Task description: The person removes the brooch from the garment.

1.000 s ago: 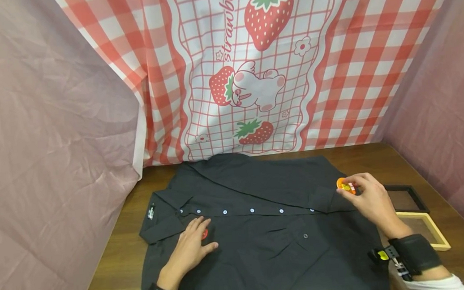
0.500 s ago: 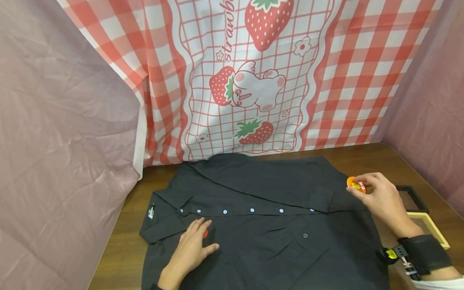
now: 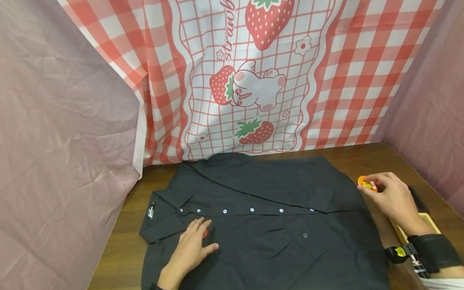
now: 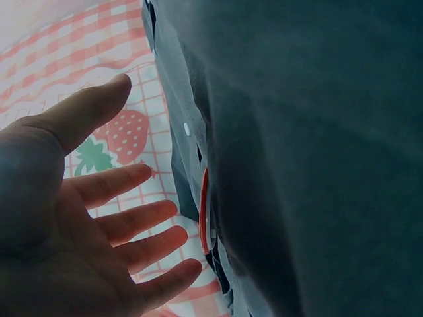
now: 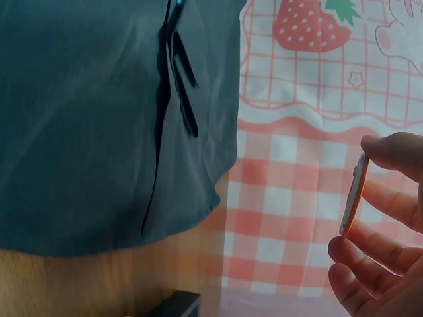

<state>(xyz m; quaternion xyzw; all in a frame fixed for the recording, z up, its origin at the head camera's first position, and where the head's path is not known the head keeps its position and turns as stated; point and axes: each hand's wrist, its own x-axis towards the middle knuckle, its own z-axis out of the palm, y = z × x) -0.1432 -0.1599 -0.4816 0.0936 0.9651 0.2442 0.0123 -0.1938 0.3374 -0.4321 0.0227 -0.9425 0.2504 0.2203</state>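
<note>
A black shirt (image 3: 256,260) lies spread out, a row of white buttons (image 3: 252,209) along its front. My left hand (image 3: 188,249) hovers over its left part with fingers spread, holding nothing. A red round badge (image 4: 203,211) sits on the shirt close to those fingertips; in the head view the fingers mostly cover it. Past the shirt's right edge, my right hand (image 3: 393,199) pinches an orange round badge (image 3: 365,183) between thumb and fingers. The right wrist view shows that badge (image 5: 355,195) edge-on, away from the cloth.
A light wooden frame (image 3: 430,223) and a black frame (image 3: 419,198) lie on the brown table (image 3: 115,261) at the right, partly behind my right arm. A checked strawberry cloth (image 3: 247,72) hangs at the back. Pink drapes (image 3: 54,153) close off both sides.
My right hand has moved to the right with the orange badge, from over the shirt's right edge to beyond it. The left hand has hardly moved.
</note>
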